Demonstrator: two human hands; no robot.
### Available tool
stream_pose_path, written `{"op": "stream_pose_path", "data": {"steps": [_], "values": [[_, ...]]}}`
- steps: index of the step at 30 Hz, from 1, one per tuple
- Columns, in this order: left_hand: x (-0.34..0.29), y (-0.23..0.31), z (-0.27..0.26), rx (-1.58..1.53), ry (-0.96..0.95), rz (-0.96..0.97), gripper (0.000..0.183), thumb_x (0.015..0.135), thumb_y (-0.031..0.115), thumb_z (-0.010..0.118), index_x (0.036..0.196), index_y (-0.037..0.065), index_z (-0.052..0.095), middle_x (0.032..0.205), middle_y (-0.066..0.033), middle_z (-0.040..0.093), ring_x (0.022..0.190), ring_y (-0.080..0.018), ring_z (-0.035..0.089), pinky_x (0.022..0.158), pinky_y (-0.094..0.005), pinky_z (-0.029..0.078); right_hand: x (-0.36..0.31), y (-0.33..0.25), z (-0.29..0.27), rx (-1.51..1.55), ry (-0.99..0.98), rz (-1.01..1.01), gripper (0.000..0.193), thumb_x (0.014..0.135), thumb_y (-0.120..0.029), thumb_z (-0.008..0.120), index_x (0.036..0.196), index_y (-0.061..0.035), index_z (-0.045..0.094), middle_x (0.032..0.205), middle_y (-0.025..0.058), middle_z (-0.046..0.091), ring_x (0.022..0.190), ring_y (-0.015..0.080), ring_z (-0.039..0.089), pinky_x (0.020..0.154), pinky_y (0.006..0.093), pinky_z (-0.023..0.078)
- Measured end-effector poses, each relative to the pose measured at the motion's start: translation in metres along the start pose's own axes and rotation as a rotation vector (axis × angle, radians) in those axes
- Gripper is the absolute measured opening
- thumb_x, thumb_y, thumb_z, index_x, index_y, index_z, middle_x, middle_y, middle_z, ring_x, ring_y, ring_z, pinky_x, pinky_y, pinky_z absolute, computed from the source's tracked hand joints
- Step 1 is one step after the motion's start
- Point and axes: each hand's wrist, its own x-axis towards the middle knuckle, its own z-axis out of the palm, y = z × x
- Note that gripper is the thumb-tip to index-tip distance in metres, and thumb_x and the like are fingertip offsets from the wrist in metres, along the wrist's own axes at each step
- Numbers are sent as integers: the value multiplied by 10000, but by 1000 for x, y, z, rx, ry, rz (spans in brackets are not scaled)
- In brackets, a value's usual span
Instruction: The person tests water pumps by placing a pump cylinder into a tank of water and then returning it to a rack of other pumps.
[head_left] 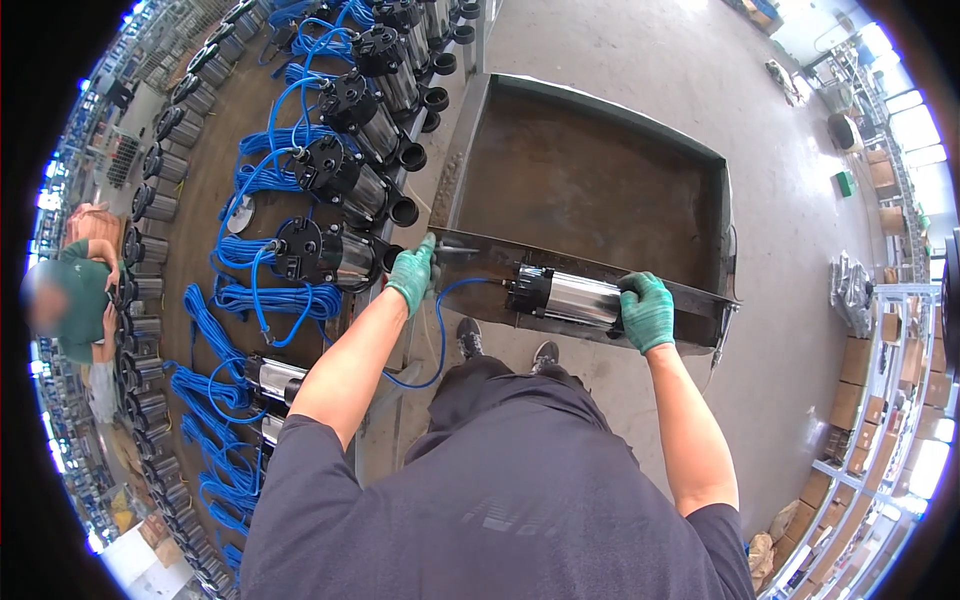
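Note:
A shiny steel cylindrical pump with a black end (575, 299) lies on its side across the near edge of the water tank (725, 200). My right hand (647, 310), in a green glove, is wrapped round its right end. From the pump's black left end a blue cable (441, 335) loops down and left toward the bench. My left hand (410, 275), gloved alike, is at the tank's near left corner, beside the outlet of an upright pump (325, 252). Its fingers are bent together; what they grip, if anything, is hidden.
Upright steel pumps (365, 122) with black tops line the bench at left, with coiled blue cables (265, 178) beside them. Another row of pumps (160, 165) stands farther left, near a co-worker in green (85, 300). Shelves with cardboard boxes (850, 375) stand at right.

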Motion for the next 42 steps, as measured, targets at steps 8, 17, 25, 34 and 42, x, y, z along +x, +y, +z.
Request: {"op": "stream_pose_path", "data": {"steps": [8, 17, 25, 34, 42], "values": [[-52, -19, 34, 418, -153, 588, 215, 1080, 315, 637, 1110, 103, 629, 799, -4, 671, 587, -77, 565, 529, -265, 447, 0, 0, -2, -14, -7, 14, 236, 834, -134, 651, 1043, -70, 740, 1064, 168, 718, 1063, 388, 659, 961, 474, 534], [-131, -22, 103, 1150, -140, 918, 649, 907, 379, 798, 1447, 82, 596, 1237, -243, 666, 1115, -428, 659, 975, -482, 537, -11, 99, -68, 39, -234, 204, 420, 992, -332, 719, 1278, -30, 653, 1150, 240, 720, 1070, 363, 701, 936, 434, 553], [-141, -24, 118, 1369, 17, 941, 748, 794, 451, 874, 1396, 77, 633, 1172, -195, 666, 1121, -378, 650, 972, -463, 535, -31, 109, -66, -120, -644, 169, 302, 927, -294, 784, 1096, -63, 688, 904, 136, 755, 778, 280, 738, 711, 419, 592], [-129, -27, 110, 1319, 15, 920, 780, 723, 466, 920, 1357, 87, 669, 1171, -206, 688, 1089, -387, 684, 937, -468, 554, -23, 115, -55, 244, -817, 514, 698, 892, -739, 670, 1105, -83, 780, 860, 80, 774, 726, 196, 747, 619, 405, 595], [-132, -24, 119, 1324, 6, 916, 799, 725, 463, 925, 1379, 86, 662, 1226, -194, 688, 1140, -365, 680, 984, -453, 552, -26, 148, -44, 736, -794, 634, 267, 1023, -323, 674, 1049, -57, 680, 788, 55, 677, 638, 171, 657, 555, 331, 546]]}}
